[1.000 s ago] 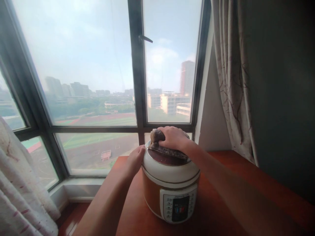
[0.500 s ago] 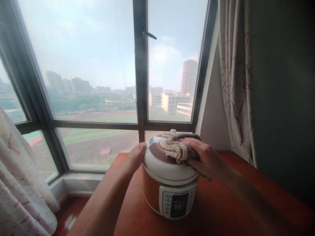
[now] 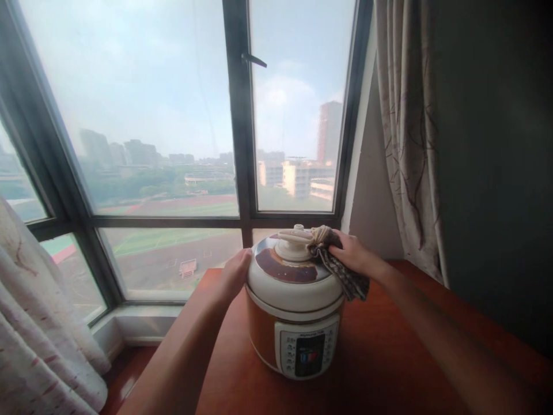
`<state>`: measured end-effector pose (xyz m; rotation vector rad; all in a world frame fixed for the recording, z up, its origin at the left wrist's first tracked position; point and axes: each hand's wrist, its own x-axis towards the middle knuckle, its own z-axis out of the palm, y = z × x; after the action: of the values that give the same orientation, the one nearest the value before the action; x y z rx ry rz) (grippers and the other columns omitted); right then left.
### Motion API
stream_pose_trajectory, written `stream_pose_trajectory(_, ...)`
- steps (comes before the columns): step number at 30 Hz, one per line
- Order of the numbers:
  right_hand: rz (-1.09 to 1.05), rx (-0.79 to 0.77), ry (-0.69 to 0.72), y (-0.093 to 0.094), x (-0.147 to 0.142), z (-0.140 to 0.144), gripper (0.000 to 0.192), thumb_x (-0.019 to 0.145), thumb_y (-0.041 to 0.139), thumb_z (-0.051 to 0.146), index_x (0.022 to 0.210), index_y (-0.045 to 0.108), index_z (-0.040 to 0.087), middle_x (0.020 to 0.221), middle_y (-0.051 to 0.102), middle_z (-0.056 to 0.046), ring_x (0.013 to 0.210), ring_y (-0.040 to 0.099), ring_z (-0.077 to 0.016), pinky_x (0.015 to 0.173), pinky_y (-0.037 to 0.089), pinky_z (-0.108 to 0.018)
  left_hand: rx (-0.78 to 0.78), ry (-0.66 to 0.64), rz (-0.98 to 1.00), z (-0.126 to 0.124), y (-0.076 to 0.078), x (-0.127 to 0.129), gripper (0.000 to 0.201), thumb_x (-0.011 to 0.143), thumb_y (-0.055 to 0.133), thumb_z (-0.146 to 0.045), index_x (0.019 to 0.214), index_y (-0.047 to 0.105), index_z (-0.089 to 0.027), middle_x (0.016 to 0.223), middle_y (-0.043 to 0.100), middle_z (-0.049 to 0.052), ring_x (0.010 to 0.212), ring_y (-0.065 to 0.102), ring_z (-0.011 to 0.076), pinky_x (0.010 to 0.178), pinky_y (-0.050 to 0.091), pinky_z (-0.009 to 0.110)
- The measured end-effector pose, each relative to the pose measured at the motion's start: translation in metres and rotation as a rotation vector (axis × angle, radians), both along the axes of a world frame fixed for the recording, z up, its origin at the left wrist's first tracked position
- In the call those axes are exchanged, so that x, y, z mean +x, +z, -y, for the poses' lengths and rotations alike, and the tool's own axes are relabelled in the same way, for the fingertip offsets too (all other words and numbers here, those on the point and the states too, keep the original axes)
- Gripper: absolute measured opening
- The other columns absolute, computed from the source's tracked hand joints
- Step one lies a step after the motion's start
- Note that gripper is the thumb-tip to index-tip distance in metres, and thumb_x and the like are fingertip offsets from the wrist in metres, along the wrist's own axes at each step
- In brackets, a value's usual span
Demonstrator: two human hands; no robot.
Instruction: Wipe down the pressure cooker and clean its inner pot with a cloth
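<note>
Fingers of my right hand were clamped, in the head view, on a bunched cloth that hung over the right edge of the lid. My left hand touched the lid's left edge; whether it gripped, I could not tell. Under both, the cooker stood upright on the table, nearer its left edge, with wider tabletop to the right.
</note>
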<state>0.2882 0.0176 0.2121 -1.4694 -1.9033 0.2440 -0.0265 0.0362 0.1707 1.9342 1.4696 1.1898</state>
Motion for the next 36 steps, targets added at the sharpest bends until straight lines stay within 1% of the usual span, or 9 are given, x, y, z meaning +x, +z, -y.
stream_pose_trajectory(3, -0.025, -0.038, -0.113, 0.011, -0.011, -0.025, 0.036, 0.096, 0.062, 0.038, 0.126, 0.06, 0.018, 0.127, 0.061, -0.009, 0.107, 0.064, -0.0238, 0.09, 0.056, -0.044, -0.01, 0.0, -0.007, 0.005, 0.005, 0.001, 0.052, 0.092, 0.03, -0.049, 0.095, 0.07, -0.017, 0.101, 0.073, 0.011, 0.1, 0.062, 0.0307, 0.091, 0.046, 0.04)
stream_pose_trajectory(8, -0.035, -0.051, -0.192, 0.015, -0.018, -0.055, 0.038, 0.096, 0.063, 0.039, 0.126, 0.06, 0.017, 0.127, 0.061, -0.008, 0.108, 0.063, -0.0254, 0.09, 0.056, -0.045, -0.007, -0.015, -0.015, 0.006, 0.005, 0.002, 0.048, 0.092, 0.028, -0.048, 0.09, 0.066, -0.018, 0.096, 0.071, 0.01, 0.096, 0.061, 0.0287, 0.087, 0.045, 0.038)
stream_pose_trajectory(13, -0.011, -0.075, -0.205, 0.015, -0.018, -0.076, 0.036, 0.096, 0.062, 0.038, 0.127, 0.059, 0.019, 0.128, 0.06, -0.008, 0.108, 0.063, -0.024, 0.09, 0.056, -0.044, 0.002, -0.001, -0.028, 0.002, 0.001, 0.0, 0.044, 0.091, 0.027, -0.048, 0.082, 0.06, -0.019, 0.087, 0.067, 0.007, 0.087, 0.058, 0.0265, 0.078, 0.045, 0.035)
stream_pose_trajectory(16, 0.019, -0.077, -0.179, 0.013, -0.015, -0.076, 0.031, 0.096, 0.062, 0.037, 0.122, 0.063, 0.019, 0.125, 0.064, -0.01, 0.108, 0.064, -0.024, 0.091, 0.055, -0.041, 0.018, 0.011, -0.024, -0.001, -0.001, 0.0, 0.042, 0.09, 0.028, -0.047, 0.078, 0.058, -0.02, 0.084, 0.065, 0.006, 0.084, 0.057, 0.0255, 0.076, 0.044, 0.034)
stream_pose_trajectory(19, 0.041, -0.049, -0.142, 0.007, -0.009, -0.06, 0.025, 0.093, 0.06, 0.032, 0.112, 0.069, 0.019, 0.113, 0.072, -0.01, 0.107, 0.066, -0.0271, 0.09, 0.052, -0.036, 0.036, 0.004, -0.03, -0.003, -0.004, -0.001, 0.042, 0.091, 0.028, -0.048, 0.076, 0.057, -0.021, 0.083, 0.065, 0.006, 0.083, 0.057, 0.0251, 0.076, 0.044, 0.034)
stream_pose_trajectory(22, 0.029, 0.028, -0.1, -0.002, -0.004, -0.031, 0.033, 0.086, 0.06, 0.028, 0.118, 0.068, 0.021, 0.111, 0.075, -0.008, 0.104, 0.068, -0.027, 0.086, 0.051, -0.034, 0.035, 0.0, -0.025, -0.006, -0.007, -0.003, 0.044, 0.091, 0.027, -0.048, 0.079, 0.059, -0.02, 0.085, 0.066, 0.007, 0.085, 0.057, 0.0258, 0.077, 0.045, 0.034)
stream_pose_trajectory(27, -0.137, 0.203, -0.009, -0.027, -0.006, 0.023, 0.038, 0.081, 0.059, 0.029, 0.117, 0.069, 0.02, 0.106, 0.076, -0.007, 0.096, 0.07, -0.0264, 0.084, 0.053, -0.036, 0.037, -0.001, -0.001, -0.008, -0.009, -0.003, 0.047, 0.09, 0.029, -0.049, 0.084, 0.063, -0.018, 0.09, 0.069, 0.009, 0.088, 0.059, 0.0266, 0.078, 0.046, 0.035)
stream_pose_trajectory(32, -0.208, 0.36, 0.134, -0.048, -0.021, 0.066, 0.047, 0.076, 0.06, 0.02, 0.122, 0.063, 0.021, 0.126, 0.068, -0.008, 0.119, 0.062, -0.0284, 0.102, 0.048, -0.043, 0.05, -0.025, -0.01, -0.006, -0.007, -0.002, 0.046, 0.091, 0.028, -0.048, 0.08, 0.061, -0.019, 0.085, 0.068, 0.008, 0.084, 0.06, 0.0257, 0.078, 0.047, 0.035)
stream_pose_trajectory(36, -0.084, 0.484, 0.234, -0.046, -0.043, 0.083, 0.05, 0.075, 0.063, 0.018, 0.124, 0.06, 0.024, 0.129, 0.066, -0.007, 0.127, 0.056, -0.0292, 0.109, 0.042, -0.046, 0.043, -0.002, -0.016, -0.005, -0.005, -0.001, 0.045, 0.09, 0.028, -0.049, 0.076, 0.059, -0.019, 0.083, 0.067, 0.007, 0.083, 0.059, 0.0258, 0.076, 0.046, 0.035)
